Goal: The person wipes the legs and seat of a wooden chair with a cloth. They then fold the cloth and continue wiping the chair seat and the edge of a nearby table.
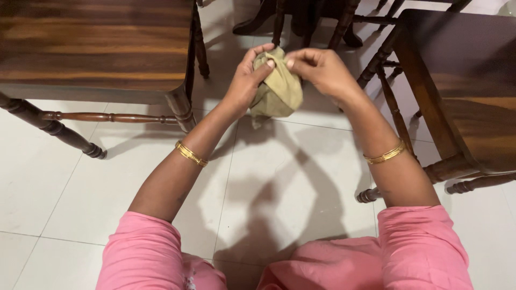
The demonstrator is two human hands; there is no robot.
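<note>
Both my hands hold a small olive-tan cloth (279, 88) bunched into a ball in the air above the white tiled floor. My left hand (248, 75) grips its left side with the thumb over the top. The fingers of my right hand (317, 67) pinch the cloth's upper edge. A gold bangle sits on each wrist, and pink sleeves cover my upper arms.
A dark wooden chair (97, 48) stands at the left, another wooden chair (457, 91) at the right. Turned table legs (312, 21) rise just beyond the cloth. White floor tiles (279, 177) lie below my arms.
</note>
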